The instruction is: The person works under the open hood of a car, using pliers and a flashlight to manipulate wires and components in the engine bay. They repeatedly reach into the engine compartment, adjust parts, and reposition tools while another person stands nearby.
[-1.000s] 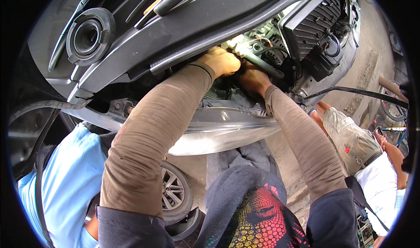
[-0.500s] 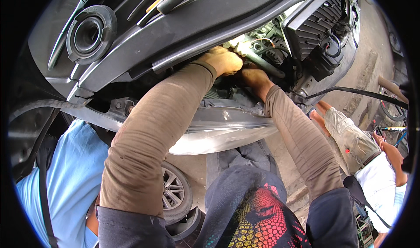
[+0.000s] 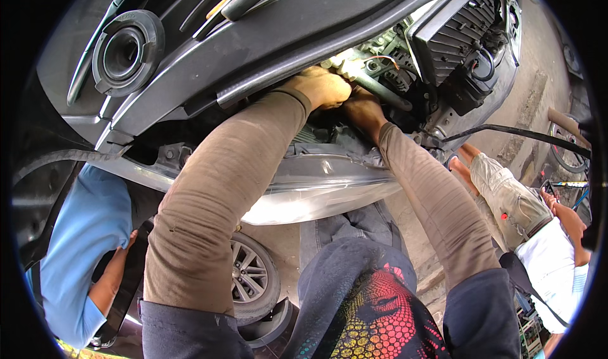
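Both my arms, in brown sleeves, reach over a car's headlight (image 3: 329, 202) into the engine bay. My left hand (image 3: 324, 88) is bent inward with its back up, under the edge of a long black panel (image 3: 272, 58). Close beside it, my right hand (image 3: 364, 109) reaches down, its fingers out of sight among the parts. What either hand holds, if anything, is hidden. Just beyond them lie a light-coloured hose (image 3: 380, 93), lit metal engine parts (image 3: 345, 61) and a thin orange wire (image 3: 386, 57).
A black ribbed box (image 3: 456, 36) stands at the right of the bay, near a black cable (image 3: 513, 128). A person in blue (image 3: 88, 232) is at the left, another in a white shirt (image 3: 548, 267) at the right. A wheel (image 3: 253, 277) lies on the ground below.
My right hand has shifted slightly left and inward, closer to my left hand. My left hand stays nearly in place. At the left, the person in blue has moved, and a forearm now shows.
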